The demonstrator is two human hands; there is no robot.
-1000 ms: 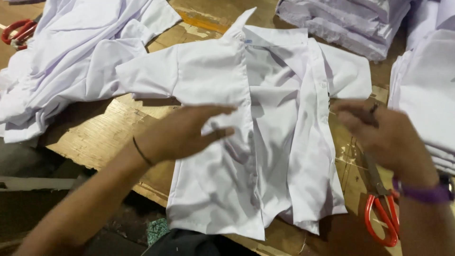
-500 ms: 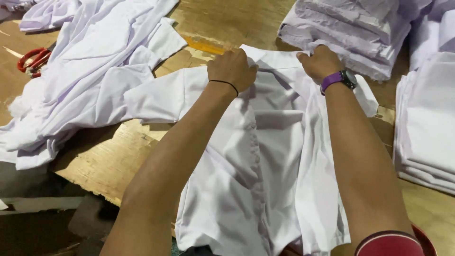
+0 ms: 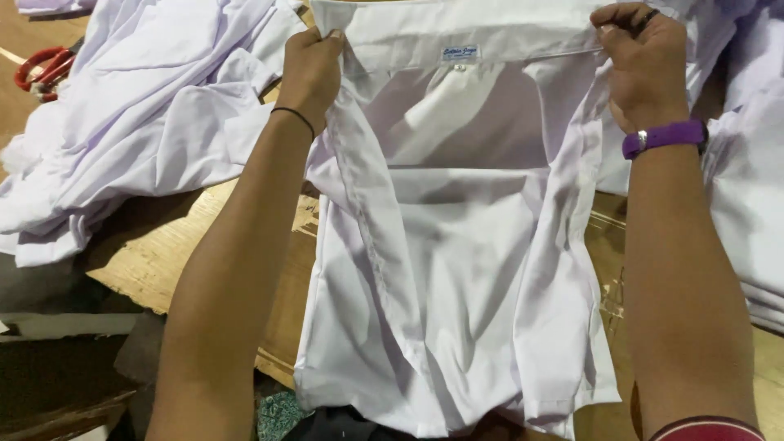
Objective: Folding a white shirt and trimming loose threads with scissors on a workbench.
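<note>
Left hand [image 3: 310, 69] closed on white shirt [image 3: 457, 269] at left collar end; thin black band on wrist. Right hand [image 3: 645, 65] closed on right collar end; purple wristband [image 3: 663, 137] below it. Shirt held up by collar between the 2 hands, open front facing camera, hem hanging low over wooden table [image 3: 171, 253]. Loose white shirts [image 3: 139, 122] heaped left. Red scissors [image 3: 42, 69] far left.

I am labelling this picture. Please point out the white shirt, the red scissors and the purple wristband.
white shirt [image 3: 457, 269], head view, back panel.
red scissors [image 3: 41, 69], head view, handle loops.
purple wristband [image 3: 665, 137], head view, strap.
</note>
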